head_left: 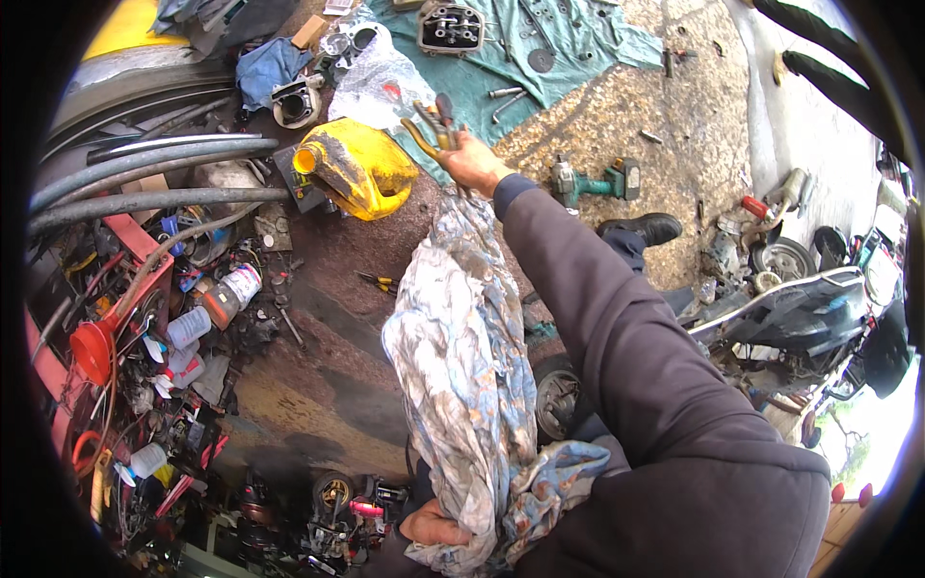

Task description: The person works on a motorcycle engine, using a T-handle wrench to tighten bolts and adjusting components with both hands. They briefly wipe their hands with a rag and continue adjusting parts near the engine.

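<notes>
My right hand (469, 164) reaches far out, closed around a bunch of hand tools, among them yellow-handled pliers (420, 138). The other tools in that bunch are too small to tell apart. Down near my body, my left hand (436, 523) is closed on the lower end of a stained blue and white cloth (453, 318). The cloth stretches up, its far end just below my right hand. A dirty yellow jug (381, 164) lies to the left of my right hand. On the right of that hand sits a green cordless power tool (593, 181).
A green cloth (578, 58) at the far side carries engine parts, including a cylinder head (450, 27). Small pliers (379, 281) lie on the floor. Bottles, hoses and an orange funnel (92, 353) crowd the left. A motorcycle (800, 313) stands at the right.
</notes>
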{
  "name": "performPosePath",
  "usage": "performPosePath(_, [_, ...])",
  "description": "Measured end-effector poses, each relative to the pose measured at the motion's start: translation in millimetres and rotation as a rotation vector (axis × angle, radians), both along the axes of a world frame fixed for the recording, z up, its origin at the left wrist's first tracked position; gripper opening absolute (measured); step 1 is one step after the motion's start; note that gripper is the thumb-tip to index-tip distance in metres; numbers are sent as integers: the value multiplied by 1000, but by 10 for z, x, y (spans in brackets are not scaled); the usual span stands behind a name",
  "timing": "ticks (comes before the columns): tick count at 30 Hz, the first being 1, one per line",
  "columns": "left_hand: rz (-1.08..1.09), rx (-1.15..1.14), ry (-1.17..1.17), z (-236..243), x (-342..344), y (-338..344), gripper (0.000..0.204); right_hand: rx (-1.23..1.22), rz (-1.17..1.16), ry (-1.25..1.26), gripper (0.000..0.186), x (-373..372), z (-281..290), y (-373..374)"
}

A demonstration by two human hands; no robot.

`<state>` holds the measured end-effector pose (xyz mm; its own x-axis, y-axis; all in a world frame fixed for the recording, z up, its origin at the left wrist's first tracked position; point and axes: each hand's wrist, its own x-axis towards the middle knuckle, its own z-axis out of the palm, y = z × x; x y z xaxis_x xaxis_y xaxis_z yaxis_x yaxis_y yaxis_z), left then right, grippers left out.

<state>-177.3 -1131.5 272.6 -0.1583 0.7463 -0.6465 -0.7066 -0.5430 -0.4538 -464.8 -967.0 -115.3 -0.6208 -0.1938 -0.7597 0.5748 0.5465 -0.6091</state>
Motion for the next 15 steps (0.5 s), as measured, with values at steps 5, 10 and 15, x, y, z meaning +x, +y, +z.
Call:
performPosePath(5, [-128,-3,111,103,-423,-35,68,-320,194,-24,47,561,971,148])
performPosePath(10, [34,-156,573,181,-922,208,51,-846,-514,-387,40,1222,2927,377])
performPosePath(15, [-17,-994,1261,189,-1502,710,34,-847,-750,34,37,1698,4362,447])
